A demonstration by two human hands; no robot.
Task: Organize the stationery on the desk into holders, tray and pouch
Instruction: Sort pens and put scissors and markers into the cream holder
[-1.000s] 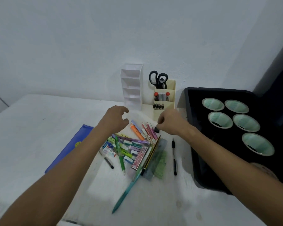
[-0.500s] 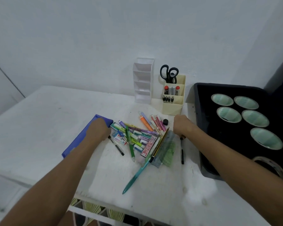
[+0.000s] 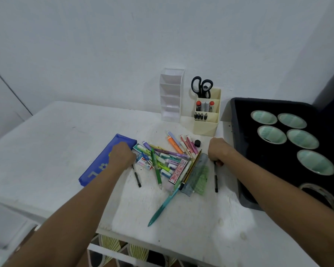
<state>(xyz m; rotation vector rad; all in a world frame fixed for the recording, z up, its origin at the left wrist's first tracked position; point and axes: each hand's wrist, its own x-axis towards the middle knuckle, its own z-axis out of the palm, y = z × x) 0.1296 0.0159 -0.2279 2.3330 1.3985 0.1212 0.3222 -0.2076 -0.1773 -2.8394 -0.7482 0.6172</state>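
Note:
A heap of coloured pens and highlighters (image 3: 168,160) lies mid-desk beside a greenish ruler (image 3: 198,178) and a long teal pen (image 3: 163,207). My left hand (image 3: 121,156) is closed at the top end of a thin black pen (image 3: 136,176), beside the blue pouch (image 3: 100,162). My right hand (image 3: 218,151) is closed on the top of another black pen (image 3: 216,178) that lies on the desk. At the back stand an empty white holder (image 3: 171,95) and a cream holder (image 3: 207,114) with scissors (image 3: 201,86) and markers.
A black tray (image 3: 237,151) with several rolls of tape (image 3: 271,134) fills the right side of the desk. A small black cap (image 3: 197,143) lies near the cream holder. The desk's front edge (image 3: 143,239) is close below the pens.
Both hands came down from above the pile to the desk: the left to the black pen by the pouch, the right to the black pen at the right. The view tilted back.

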